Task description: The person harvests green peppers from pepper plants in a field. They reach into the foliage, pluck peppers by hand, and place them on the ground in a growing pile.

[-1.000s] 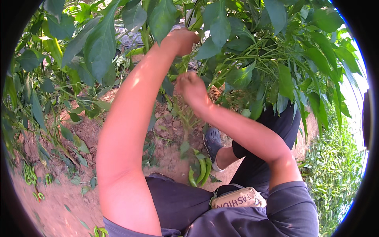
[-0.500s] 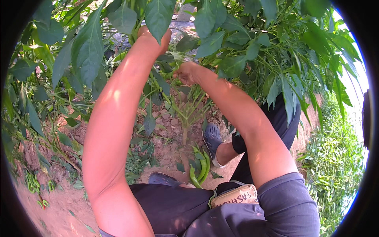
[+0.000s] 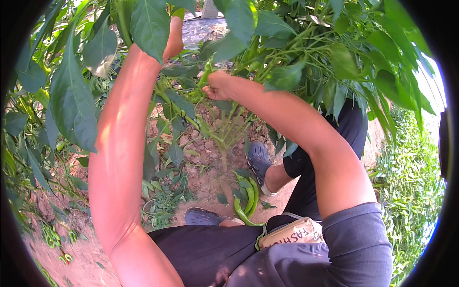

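My left hand point(image 3: 175, 39) is raised among the upper leaves of a pepper plant point(image 3: 223, 138); a broad leaf point(image 3: 151, 28) covers much of it, and its fingers are hidden. Lower and to the right, my right hand point(image 3: 220, 86) has its fingers curled in against a long green pepper point(image 3: 206, 74) amid the stems. How firmly it grips is hard to see. On the soil below the plant's stem lie several picked long green peppers point(image 3: 250, 197), beside my shoe point(image 3: 258, 160).
Dense pepper foliage point(image 3: 306, 52) crowds the top and right. More green peppers point(image 3: 51, 235), with a red-tipped one near them, lie on the soil at lower left. My other shoe point(image 3: 203, 216) and a tan waist pouch point(image 3: 291, 233) are close below. Low greenery point(image 3: 409, 191) grows at far right.
My left hand has shifted left and up, further behind the leaves. My right hand has moved slightly left, and the green pepper by its fingers shows more plainly. The leaves have swayed.
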{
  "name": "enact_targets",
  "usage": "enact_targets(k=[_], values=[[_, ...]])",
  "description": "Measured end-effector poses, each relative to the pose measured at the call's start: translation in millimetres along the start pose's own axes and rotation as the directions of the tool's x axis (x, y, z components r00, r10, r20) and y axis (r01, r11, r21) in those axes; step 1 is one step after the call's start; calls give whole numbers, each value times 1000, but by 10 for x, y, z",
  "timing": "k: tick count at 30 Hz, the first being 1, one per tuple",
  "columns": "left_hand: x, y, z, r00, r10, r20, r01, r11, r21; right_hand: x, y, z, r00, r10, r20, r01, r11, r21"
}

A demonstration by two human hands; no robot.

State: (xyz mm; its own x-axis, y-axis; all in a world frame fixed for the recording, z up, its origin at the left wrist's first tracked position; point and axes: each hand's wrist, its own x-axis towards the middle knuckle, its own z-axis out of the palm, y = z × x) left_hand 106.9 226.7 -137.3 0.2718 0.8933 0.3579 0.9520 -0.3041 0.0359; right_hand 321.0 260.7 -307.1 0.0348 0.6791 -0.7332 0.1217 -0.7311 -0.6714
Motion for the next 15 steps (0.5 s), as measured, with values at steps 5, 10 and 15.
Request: enact_targets(k=[5,10,15], values=[[-75,-12,40,995,-86,-59,86,996,8,209,-299,174,980,-154,-128,139,983,-117],[20,-64,33,997,-58,55,61,996,-66,264,-734,197,904,-356,-237,354,934,-51],[-80,-149,10,980,136,-142,-161,970,-180,421,-1058,297,790,-515,-332,588,790,175]])
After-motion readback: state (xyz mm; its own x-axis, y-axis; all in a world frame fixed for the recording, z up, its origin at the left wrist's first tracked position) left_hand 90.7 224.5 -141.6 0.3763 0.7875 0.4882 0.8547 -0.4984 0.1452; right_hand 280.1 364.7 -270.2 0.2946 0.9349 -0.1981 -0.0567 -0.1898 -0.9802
